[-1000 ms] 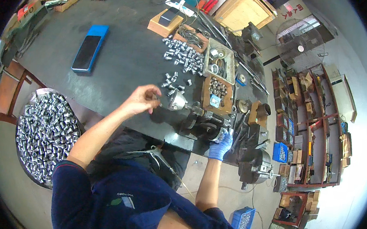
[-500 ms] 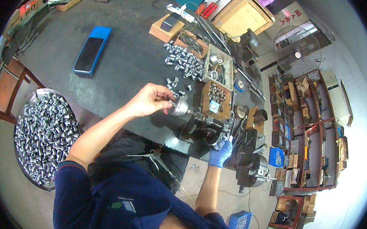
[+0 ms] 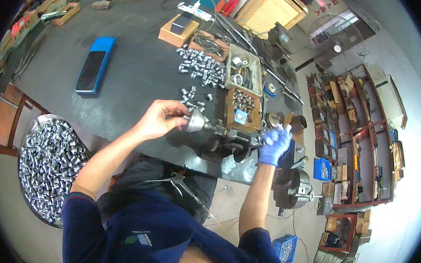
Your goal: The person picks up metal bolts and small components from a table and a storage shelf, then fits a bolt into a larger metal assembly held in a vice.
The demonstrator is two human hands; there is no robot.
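My left hand (image 3: 161, 119) is bare and its fingertips pinch something small at the shiny metal chuck (image 3: 196, 123) of a small dark bench machine (image 3: 224, 141) at the table's near edge. My right hand (image 3: 275, 144), in a blue glove, grips a handle on the machine's right end. Small silver metal sleeves (image 3: 201, 67) lie scattered on the dark table (image 3: 132, 67) just beyond the machine. What the left fingers hold is too small to make out.
A blue phone (image 3: 93, 71) lies left on the table. Wooden trays (image 3: 242, 103) of metal parts stand behind the machine. A round tub (image 3: 47, 160) of silver sleeves sits on the floor at my left. Shelves (image 3: 351, 136) and blue crates (image 3: 322, 168) stand at the right.
My left hand moved from the loose sleeves on the table down to the machine's chuck. My right hand rose a little and stays on the machine's right end.
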